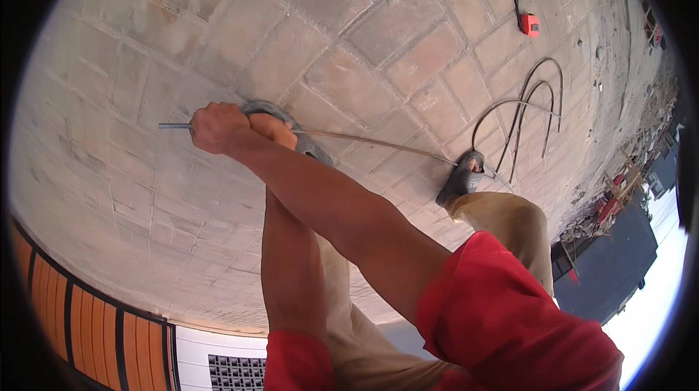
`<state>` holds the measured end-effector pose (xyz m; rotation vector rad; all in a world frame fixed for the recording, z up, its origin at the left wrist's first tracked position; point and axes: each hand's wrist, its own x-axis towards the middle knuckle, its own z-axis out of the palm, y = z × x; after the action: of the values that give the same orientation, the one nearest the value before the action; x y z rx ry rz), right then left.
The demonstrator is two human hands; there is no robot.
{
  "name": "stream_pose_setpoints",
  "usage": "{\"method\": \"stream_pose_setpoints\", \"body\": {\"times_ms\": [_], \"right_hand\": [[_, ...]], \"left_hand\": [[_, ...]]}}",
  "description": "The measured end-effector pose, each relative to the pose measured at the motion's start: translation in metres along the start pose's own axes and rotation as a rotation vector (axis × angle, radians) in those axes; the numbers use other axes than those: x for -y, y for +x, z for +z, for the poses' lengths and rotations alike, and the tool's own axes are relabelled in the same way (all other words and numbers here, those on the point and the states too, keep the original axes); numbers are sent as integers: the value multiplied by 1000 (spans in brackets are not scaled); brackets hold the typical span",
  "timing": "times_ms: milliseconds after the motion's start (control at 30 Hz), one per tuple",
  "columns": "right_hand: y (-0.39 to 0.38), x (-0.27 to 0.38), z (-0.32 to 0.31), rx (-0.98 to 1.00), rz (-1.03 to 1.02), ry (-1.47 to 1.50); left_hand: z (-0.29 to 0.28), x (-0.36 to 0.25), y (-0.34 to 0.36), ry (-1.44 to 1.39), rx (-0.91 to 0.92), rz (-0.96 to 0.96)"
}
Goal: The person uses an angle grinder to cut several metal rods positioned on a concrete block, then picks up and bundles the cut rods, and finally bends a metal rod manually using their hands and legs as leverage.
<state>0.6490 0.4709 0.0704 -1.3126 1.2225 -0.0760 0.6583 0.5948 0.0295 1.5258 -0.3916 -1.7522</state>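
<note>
A long thin metal rod runs low across the paving from the left toward my right foot. My right hand is closed in a fist around it near its left end, where a short blue-grey tip sticks out. Just to the right, my left hand is also closed on the rod, partly hidden behind my right wrist. My right forearm crosses over the left one. Under my hands lies a dark sandal on one foot. The rod's far end reaches the other sandal, where its contact is unclear.
Several bent metal rods lie looped on the paving beyond my right foot. Farther off is a red tape measure with a black strap. Rubble lines the right edge; an orange slatted gate stands at lower left.
</note>
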Motion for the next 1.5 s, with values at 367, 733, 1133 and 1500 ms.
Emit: {"method": "stream_pose_setpoints", "body": {"times_ms": [367,733,1133,1500], "right_hand": [[-96,17,34,99,-231,-14],[-215,5,-92,-438,-235,-45],[-414,-294,-65,-982,202,-351],[-584,-360,-109,-983,270,-282]], "left_hand": [[37,-26,-89,-94,-129,101],[93,-51,-50,-113,-5,-125],[340,-161,-75,288,103,-85],[492,-69,-127,298,316,152]]}}
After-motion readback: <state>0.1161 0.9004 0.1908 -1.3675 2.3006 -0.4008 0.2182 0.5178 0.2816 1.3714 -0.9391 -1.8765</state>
